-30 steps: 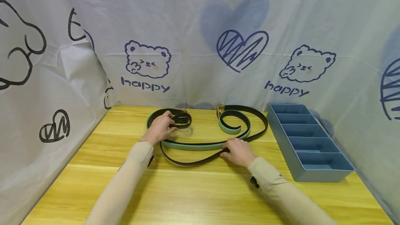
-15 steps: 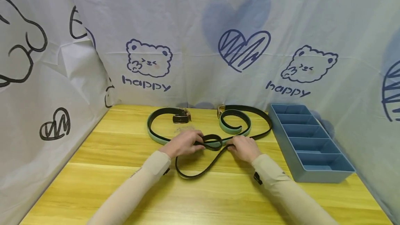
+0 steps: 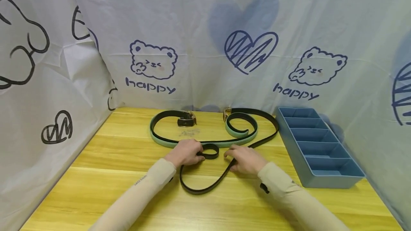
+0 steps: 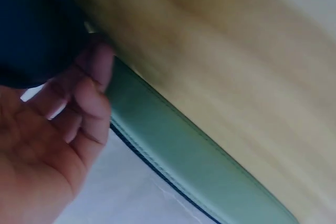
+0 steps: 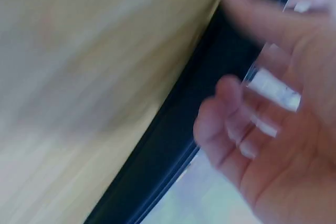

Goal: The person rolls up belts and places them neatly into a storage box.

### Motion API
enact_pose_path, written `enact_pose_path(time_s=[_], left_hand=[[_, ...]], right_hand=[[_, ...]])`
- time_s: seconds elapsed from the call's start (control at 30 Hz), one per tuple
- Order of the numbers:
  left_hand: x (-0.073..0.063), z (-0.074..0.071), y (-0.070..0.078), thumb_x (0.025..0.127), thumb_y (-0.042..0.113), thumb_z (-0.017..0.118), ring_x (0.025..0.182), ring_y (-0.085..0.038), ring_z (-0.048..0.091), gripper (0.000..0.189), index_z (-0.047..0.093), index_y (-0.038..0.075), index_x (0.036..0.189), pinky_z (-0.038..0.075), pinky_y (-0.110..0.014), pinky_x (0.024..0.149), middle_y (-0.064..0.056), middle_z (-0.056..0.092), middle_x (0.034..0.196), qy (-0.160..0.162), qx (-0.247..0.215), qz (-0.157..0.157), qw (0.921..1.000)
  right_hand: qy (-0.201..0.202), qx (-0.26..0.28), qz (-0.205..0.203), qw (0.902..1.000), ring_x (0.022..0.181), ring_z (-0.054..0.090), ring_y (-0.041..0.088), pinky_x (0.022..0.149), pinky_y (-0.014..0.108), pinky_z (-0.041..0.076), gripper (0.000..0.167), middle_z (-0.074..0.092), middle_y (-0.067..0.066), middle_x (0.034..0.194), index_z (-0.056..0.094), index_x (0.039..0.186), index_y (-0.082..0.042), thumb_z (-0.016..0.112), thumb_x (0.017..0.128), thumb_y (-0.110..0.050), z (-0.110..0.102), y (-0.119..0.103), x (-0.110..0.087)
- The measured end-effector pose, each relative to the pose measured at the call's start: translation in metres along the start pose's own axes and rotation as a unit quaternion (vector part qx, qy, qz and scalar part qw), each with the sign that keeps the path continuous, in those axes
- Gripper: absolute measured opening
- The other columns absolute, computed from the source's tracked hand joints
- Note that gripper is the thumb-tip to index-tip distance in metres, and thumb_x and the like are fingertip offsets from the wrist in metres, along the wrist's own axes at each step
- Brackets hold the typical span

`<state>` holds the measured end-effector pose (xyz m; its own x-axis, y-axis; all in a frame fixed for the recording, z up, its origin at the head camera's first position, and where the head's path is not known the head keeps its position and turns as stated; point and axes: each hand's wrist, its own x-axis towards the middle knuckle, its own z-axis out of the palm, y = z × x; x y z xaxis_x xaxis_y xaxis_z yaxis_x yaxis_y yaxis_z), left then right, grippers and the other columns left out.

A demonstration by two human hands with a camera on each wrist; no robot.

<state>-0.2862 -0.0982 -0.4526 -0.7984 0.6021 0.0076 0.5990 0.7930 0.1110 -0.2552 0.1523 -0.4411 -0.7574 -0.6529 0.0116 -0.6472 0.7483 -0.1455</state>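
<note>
My left hand (image 3: 186, 152) grips a black belt (image 3: 202, 190) near its tail, which curls into a small loop just right of the fingers. In the left wrist view a dark strap fills the upper left, close to the camera. My right hand (image 3: 246, 159) lies along the belt farther right, thumb and fingers loosely bent. The right wrist view has the black belt (image 5: 156, 161) running past those fingertips. Behind both hands a green belt with a black inner side (image 3: 224, 144) stands on edge, its right end coiled; the left wrist view catches its green face (image 4: 189, 150).
Two gold-toned buckles, one on the left (image 3: 192, 117) and one on the right (image 3: 227, 114), sit toward the back of the wooden table (image 3: 205, 213). A blue-grey divided box (image 3: 334, 181) stands at the right. Printed white cloth (image 3: 199, 27) hangs behind.
My left hand has come rightward and nearer from the left buckle, carrying the black belt's tail; a slack bend has formed in front. The right hand's fingers have loosened on the belt.
</note>
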Motion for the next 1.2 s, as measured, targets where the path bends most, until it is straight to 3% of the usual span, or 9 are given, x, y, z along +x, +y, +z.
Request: enact_pose_path(time_s=[0.17, 0.27, 0.5, 0.6, 0.67, 0.83, 1.03, 1.13, 1.2], left_hand=[[0.0, -0.003, 0.001, 0.088, 0.036, 0.072, 0.052, -0.012, 0.046, 0.032, 0.059, 0.021, 0.063, 0.036, -0.03, 0.05, 0.005, 0.054, 0.059, 0.005, 0.007, -0.03, 0.9995], [0.0, -0.005, 0.0, 0.088, 0.037, 0.072, 0.052, -0.012, 0.044, 0.035, 0.056, 0.022, 0.061, 0.034, -0.03, 0.051, 0.006, 0.05, 0.057, -0.004, 0.014, -0.044, 0.9989], [-0.008, -0.009, -0.007, 0.088, 0.038, 0.072, 0.054, -0.014, 0.035, 0.041, 0.052, 0.02, 0.058, 0.03, -0.031, 0.055, 0.005, 0.035, 0.054, -0.031, 0.006, -0.062, 0.9976], [-0.011, -0.009, -0.008, 0.088, 0.039, 0.071, 0.058, -0.015, 0.042, 0.036, 0.059, 0.018, 0.062, 0.036, -0.032, 0.058, 0.003, 0.048, 0.061, -0.045, -0.016, -0.066, 0.9967], [-0.012, -0.01, -0.008, 0.088, 0.039, 0.072, 0.069, -0.017, 0.054, 0.03, 0.066, 0.016, 0.07, 0.043, -0.033, 0.065, -0.002, 0.061, 0.08, -0.052, -0.028, -0.068, 0.9959], [-0.014, -0.013, -0.004, 0.088, 0.037, 0.072, 0.102, -0.027, 0.061, 0.023, 0.074, 0.014, 0.089, 0.051, -0.039, 0.085, -0.013, 0.058, 0.123, -0.074, -0.047, -0.06, 0.9944], [-0.014, -0.012, 0.003, 0.088, 0.028, 0.073, 0.076, -0.021, 0.059, 0.02, 0.067, 0.012, 0.077, 0.049, -0.035, 0.071, -0.013, 0.062, 0.108, -0.062, -0.028, -0.058, 0.996], [-0.012, -0.011, 0.007, 0.087, 0.02, 0.071, 0.068, -0.02, 0.053, 0.016, 0.063, 0.01, 0.077, 0.048, -0.035, 0.066, -0.011, 0.059, 0.093, -0.048, -0.019, -0.055, 0.9971], [-0.012, -0.01, 0.008, 0.086, 0.015, 0.07, 0.068, -0.019, 0.052, 0.013, 0.063, 0.009, 0.078, 0.048, -0.035, 0.065, -0.011, 0.059, 0.088, -0.038, -0.01, -0.052, 0.9979]], right_hand=[[-0.02, -0.015, -0.13, 0.9912, 0.085, 0.061, 0.008, 0.073, 0.028, 0.052, 0.023, 0.063, -0.009, 0.097, 0.075, 0.096, -0.025, 0.074, 0.084, -0.044, 0.004, -0.028, -0.004], [-0.001, -0.037, -0.159, 0.9866, 0.075, 0.058, 0.005, 0.067, 0.024, 0.05, 0.015, 0.059, -0.011, 0.081, 0.074, 0.082, -0.024, 0.072, 0.087, -0.038, 0.007, -0.03, -0.003], [0.027, -0.017, -0.052, 0.9981, 0.069, 0.06, 0.008, 0.065, 0.028, 0.052, 0.044, 0.061, -0.009, 0.078, 0.075, 0.082, -0.018, 0.076, 0.074, -0.061, 0.005, -0.001, -0.009], [0.036, -0.026, -0.018, 0.9989, 0.069, 0.059, 0.009, 0.063, 0.029, 0.051, 0.057, 0.06, -0.01, 0.079, 0.074, 0.083, -0.02, 0.069, 0.069, -0.075, 0.005, 0.006, -0.011], [0.036, -0.033, -0.014, 0.9987, 0.07, 0.059, 0.009, 0.063, 0.028, 0.051, 0.057, 0.06, -0.01, 0.081, 0.074, 0.085, -0.022, 0.066, 0.071, -0.077, 0.005, 0.008, -0.011], [0.018, -0.03, -0.034, 0.9988, 0.078, 0.061, 0.011, 0.068, 0.03, 0.052, 0.041, 0.063, -0.008, 0.089, 0.074, 0.095, -0.022, 0.066, 0.084, -0.061, 0.004, 0.009, -0.011], [0.009, -0.01, -0.094, 0.9955, 0.087, 0.065, 0.01, 0.077, 0.031, 0.054, 0.017, 0.067, -0.007, 0.097, 0.074, 0.105, -0.022, 0.068, 0.093, -0.032, 0.005, 0.0, -0.014], [-0.002, 0.01, -0.132, 0.9912, 0.09, 0.066, 0.008, 0.08, 0.03, 0.054, 0.023, 0.068, -0.007, 0.102, 0.071, 0.115, -0.022, 0.063, 0.095, -0.015, 0.007, -0.012, -0.015], [-0.008, 0.021, -0.141, 0.9898, 0.088, 0.065, 0.007, 0.079, 0.029, 0.054, 0.024, 0.068, -0.008, 0.103, 0.071, 0.117, -0.024, 0.064, 0.094, -0.018, 0.008, -0.02, -0.014]])
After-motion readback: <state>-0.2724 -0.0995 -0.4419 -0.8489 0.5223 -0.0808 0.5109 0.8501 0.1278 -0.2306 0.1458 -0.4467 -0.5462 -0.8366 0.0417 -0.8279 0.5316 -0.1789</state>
